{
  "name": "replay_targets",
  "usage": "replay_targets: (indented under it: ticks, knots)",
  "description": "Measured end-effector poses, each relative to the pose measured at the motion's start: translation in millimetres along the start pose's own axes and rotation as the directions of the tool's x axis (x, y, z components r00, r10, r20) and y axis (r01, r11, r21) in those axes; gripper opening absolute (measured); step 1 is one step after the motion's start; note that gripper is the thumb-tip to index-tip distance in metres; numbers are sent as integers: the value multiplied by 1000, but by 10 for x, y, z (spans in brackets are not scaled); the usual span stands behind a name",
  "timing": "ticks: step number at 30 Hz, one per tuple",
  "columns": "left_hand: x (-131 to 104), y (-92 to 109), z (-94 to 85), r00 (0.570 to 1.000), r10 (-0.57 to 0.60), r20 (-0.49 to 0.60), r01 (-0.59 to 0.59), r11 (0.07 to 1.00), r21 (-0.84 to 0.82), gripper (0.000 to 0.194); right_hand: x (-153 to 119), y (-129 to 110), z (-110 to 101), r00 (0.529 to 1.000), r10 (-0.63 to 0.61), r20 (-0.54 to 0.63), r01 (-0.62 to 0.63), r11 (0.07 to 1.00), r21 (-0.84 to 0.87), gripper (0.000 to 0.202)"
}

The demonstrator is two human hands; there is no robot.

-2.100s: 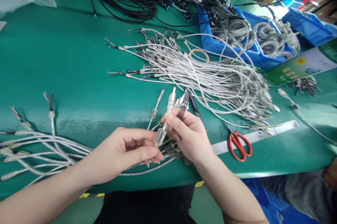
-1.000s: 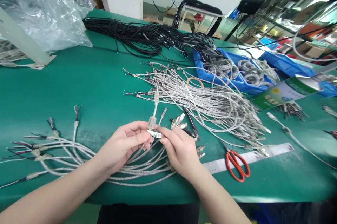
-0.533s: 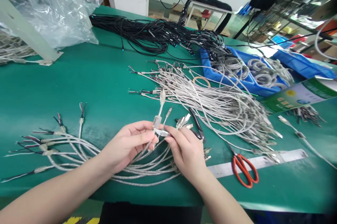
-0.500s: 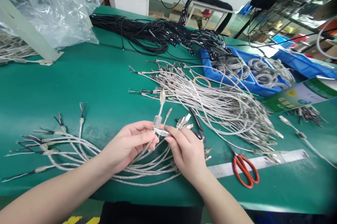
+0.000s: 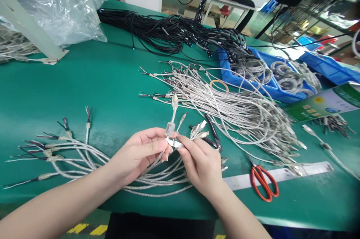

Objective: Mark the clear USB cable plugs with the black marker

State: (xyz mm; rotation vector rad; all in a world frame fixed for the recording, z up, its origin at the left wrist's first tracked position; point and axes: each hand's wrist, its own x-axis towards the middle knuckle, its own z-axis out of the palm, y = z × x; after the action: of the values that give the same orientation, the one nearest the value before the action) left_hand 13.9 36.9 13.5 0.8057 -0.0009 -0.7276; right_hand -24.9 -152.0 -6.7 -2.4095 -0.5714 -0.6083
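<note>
Between finger and thumb, my left hand [image 5: 149, 149] pinches a clear-jacketed cable just below its ferrite lump [image 5: 170, 129]. The same cable's pale plug end [image 5: 174, 102] points upward, away from me. My right hand [image 5: 201, 160] is closed with its fingertips on a small shiny silvery strip [image 5: 175, 143], which lies against the cable beside my left thumb; its exact kind is unclear. Under both hands runs a bundle of grey cables [image 5: 157, 184], with stripped wire ends [image 5: 47, 153] at the left and USB plugs [image 5: 201, 130] by my right hand.
A large pile of cables [image 5: 225, 104] lies beyond my hands. Black-handled pliers [image 5: 214, 134], orange-handled scissors [image 5: 264, 182] and a steel ruler [image 5: 309, 169] are at the right. Black cables [image 5: 168, 33], blue bins [image 5: 233, 78] and a plastic bag [image 5: 70, 10] stand farther back.
The view has shifted slightly, so the table's contents sit a little differently in the picture. Both hands keep the same hold on the cable and the silvery strip.
</note>
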Motion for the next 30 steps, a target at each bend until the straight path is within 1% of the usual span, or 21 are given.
replay_targets:
  ticks: [5, 9, 12, 15, 18, 22, 27, 30]
  knots:
    - [0, 6, 0, 999, -32, 4, 31, 999, 5, 18, 4, 13, 6, 999, 9, -32, -10, 999, -42, 26]
    - [-4, 7, 4, 999, -54, 0, 54, 998, 18, 21, -2, 33, 20, 992, -22, -125, 5, 991, -137, 22]
    - [-17, 8, 21, 998, -57, -11, 58, 997, 53, 23, -3, 45, -9, 986, -36, -160, 14, 990, -137, 23]
    - [-22, 20, 42, 997, -56, -60, 61, 995, 76, 25, 5, 38, -66, 991, -50, -126, 38, 995, -96, 26]
    - [-14, 46, 56, 993, -46, -106, 54, 996, 75, 24, 15, 16, -108, 994, -77, -77, 70, 994, -89, 28]
    - [-4, 80, 59, 994, -44, -100, 52, 996, 75, 25, 17, -1, -125, 995, -98, -32, 94, 989, -113, 29]
    - [2, 80, 26, 993, -75, -90, 82, 993, 82, 27, 18, 2, -124, 993, -113, -25, 109, 985, -137, 29]
    - [1, 73, 10, 995, -77, -71, 82, 995, 65, 27, 20, 4, -119, 994, -107, -23, 103, 985, -137, 28]
